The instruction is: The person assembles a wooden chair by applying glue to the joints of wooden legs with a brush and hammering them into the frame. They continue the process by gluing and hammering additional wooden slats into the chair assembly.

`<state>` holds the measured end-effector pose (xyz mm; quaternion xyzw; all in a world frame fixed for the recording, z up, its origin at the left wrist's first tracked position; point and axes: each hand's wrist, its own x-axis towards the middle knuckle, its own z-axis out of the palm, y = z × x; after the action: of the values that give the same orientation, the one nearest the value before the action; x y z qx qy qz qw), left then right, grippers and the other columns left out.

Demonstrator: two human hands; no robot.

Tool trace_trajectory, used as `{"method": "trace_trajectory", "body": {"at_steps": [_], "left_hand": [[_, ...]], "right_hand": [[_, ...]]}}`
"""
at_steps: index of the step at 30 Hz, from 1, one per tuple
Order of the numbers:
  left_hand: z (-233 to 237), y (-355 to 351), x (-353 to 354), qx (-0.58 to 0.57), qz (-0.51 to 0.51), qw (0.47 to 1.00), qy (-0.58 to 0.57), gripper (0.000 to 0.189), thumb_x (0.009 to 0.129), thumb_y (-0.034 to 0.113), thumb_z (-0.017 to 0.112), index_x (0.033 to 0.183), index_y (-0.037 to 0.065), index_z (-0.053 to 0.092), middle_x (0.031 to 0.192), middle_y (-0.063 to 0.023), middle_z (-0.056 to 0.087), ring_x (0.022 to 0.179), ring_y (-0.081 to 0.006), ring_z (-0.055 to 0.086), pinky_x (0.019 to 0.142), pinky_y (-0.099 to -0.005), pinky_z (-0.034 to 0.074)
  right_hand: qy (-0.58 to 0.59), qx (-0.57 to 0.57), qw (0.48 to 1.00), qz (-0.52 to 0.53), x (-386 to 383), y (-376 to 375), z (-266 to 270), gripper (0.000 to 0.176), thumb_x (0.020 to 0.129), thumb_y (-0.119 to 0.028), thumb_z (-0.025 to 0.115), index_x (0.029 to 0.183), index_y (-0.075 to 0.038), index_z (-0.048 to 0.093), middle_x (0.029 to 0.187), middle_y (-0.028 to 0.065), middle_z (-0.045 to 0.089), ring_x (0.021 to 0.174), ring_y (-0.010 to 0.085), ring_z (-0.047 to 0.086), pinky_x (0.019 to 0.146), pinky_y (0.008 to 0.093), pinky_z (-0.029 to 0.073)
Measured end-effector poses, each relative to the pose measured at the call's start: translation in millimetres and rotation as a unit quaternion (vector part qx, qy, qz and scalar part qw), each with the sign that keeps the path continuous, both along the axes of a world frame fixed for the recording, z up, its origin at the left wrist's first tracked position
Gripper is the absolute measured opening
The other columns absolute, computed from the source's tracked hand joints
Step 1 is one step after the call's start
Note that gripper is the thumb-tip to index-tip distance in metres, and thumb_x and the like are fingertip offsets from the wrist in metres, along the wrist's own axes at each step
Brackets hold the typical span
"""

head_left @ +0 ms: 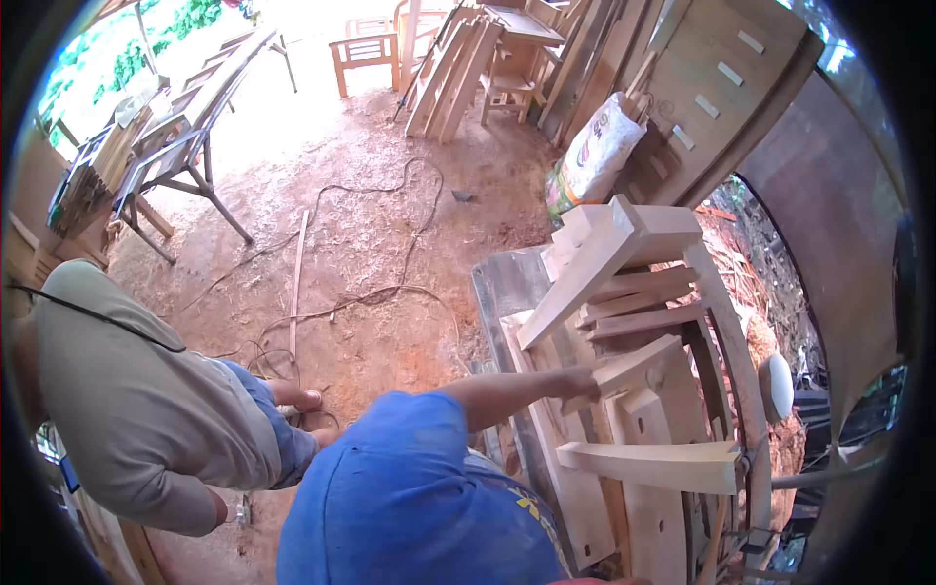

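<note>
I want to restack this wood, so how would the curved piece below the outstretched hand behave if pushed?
The curved wooden piece looks thick, so it should stay stiff. It appears to lie across a slotted board, so it may slide or rock. Its flat-looking sides make rolling unlikely.

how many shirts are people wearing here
2: a blue shirt at the bottom centre and a pale shirt at the left.

The timber (648, 466) is pale tan, the nearest shirt (390, 492) blue.
</note>
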<state>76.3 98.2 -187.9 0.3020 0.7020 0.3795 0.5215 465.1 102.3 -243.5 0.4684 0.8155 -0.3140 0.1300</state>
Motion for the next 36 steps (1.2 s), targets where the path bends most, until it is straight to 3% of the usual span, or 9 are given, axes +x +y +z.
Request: {"method": "trace_trajectory", "body": {"at_steps": [4,11,18,21,24,25,28,32,36], "left_hand": [[-19.7,-87.4,18.6,0.089,0.036,0.995,0.016,0.069,0.07,0.035,0.078,0.127,-0.001,0.065,0.12,-0.02,0.069,0.113,-0.0309,0.066,0.097,-0.041,0.049],[69.7,-218.4,54.7,0.159,0.044,0.982,0.09,0.073,0.074,0.033,0.08,0.134,-0.001,0.058,0.119,-0.0198,0.068,0.111,-0.0301,0.065,0.097,-0.0413,0.048],[113.2,-300.0,148.7,0.209,0.169,0.953,0.139,0.082,0.077,0.031,0.086,0.144,0.0,0.05,0.13,-0.0198,0.064,0.113,-0.031,0.065,0.098,-0.0416,0.051],[138.2,-322.3,209.7,0.295,0.27,0.908,0.127,0.083,0.081,0.026,0.085,0.148,0.0,0.044,0.127,-0.0127,0.063,0.11,-0.0242,0.064,0.094,-0.0428,0.052],[167.3,-343.7,257.8,0.35,0.357,0.866,-0.008,0.084,0.084,0.027,0.084,0.15,0.001,0.039,0.123,-0.008,0.06,0.111,-0.0181,0.06,0.091,-0.0384,0.052],[162.0,-354.5,264.5,0.341,0.362,0.863,0.083,0.079,0.09,0.036,0.078,0.149,0.001,0.038,0.116,-0.0061,0.059,0.105,-0.0149,0.059,0.084,-0.0311,0.052],[152.7,-388.8,282.2,0.359,0.417,0.825,-0.131,0.065,0.097,0.048,0.066,0.14,0.004,0.045,0.106,-0.0071,0.062,0.096,-0.015,0.064,0.08,-0.0307,0.053],[141.5,-425.0,284.7,0.27,0.491,0.765,-0.318,0.061,0.102,0.065,0.046,0.121,0.009,0.057,0.089,-0.0087,0.065,0.071,-0.0158,0.068,0.059,-0.0297,0.055],[122.2,-443.4,283.0,0.211,0.547,0.734,-0.342,0.06,0.104,0.064,0.042,0.121,0.009,0.059,0.087,-0.0109,0.067,0.064,-0.0174,0.067,0.057,-0.0319,0.057]], "right_hand": [[-0.008,-0.026,1.0,0.014,-2.6,-8.0,-2.9,0.021,0.083,-0.024,0.068,0.087,-0.004,0.07,0.085,0.0133,0.07,0.081,0.0276,0.07,0.075,0.0417,0.055],[0.003,-0.086,0.994,0.072,28.8,-33.1,-22.3,0.023,0.085,-0.026,0.067,0.092,-0.004,0.071,0.088,0.0145,0.072,0.083,0.0287,0.071,0.076,0.0411,0.055],[0.118,-0.175,0.951,0.227,131.1,-39.2,-91.1,0.027,0.087,-0.028,0.066,0.097,-0.004,0.073,0.091,0.0157,0.073,0.085,0.0299,0.071,0.077,0.0406,0.055],[0.026,-0.155,0.945,0.286,91.7,-55.3,-6.2,0.032,0.088,-0.029,0.066,0.107,-0.003,0.072,0.096,0.0181,0.074,0.088,0.0293,0.072,0.08,0.0397,0.056],[0.005,-0.171,0.947,0.271,87.4,-66.6,-4.9,0.037,0.087,-0.027,0.068,0.114,-0.002,0.071,0.101,0.0184,0.074,0.097,0.0298,0.072,0.088,0.0408,0.055],[-0.015,-0.149,0.941,0.304,82.2,-72.7,4.1,0.043,0.087,-0.028,0.071,0.122,-0.003,0.07,0.108,0.0181,0.074,0.104,0.0295,0.072,0.094,0.0392,0.055],[0.1,-0.05,0.935,0.338,76.2,-106.3,49.2,0.051,0.087,-0.027,0.07,0.13,-0.002,0.064,0.12,0.0204,0.07,0.112,0.0352,0.068,0.1,0.0418,0.051],[0.253,-0.06,0.89,0.375,50.0,-149.9,108.5,0.058,0.088,-0.019,0.069,0.141,-0.001,0.053,0.14,0.0226,0.059,0.131,0.0387,0.056,0.111,0.0449,0.044],[0.373,-0.092,0.789,0.481,8.9,-210.7,218.0,0.063,0.087,-0.014,0.07,0.146,-0.003,0.049,0.151,0.019,0.051,0.141,0.0373,0.048,0.116,0.0472,0.039]]}}
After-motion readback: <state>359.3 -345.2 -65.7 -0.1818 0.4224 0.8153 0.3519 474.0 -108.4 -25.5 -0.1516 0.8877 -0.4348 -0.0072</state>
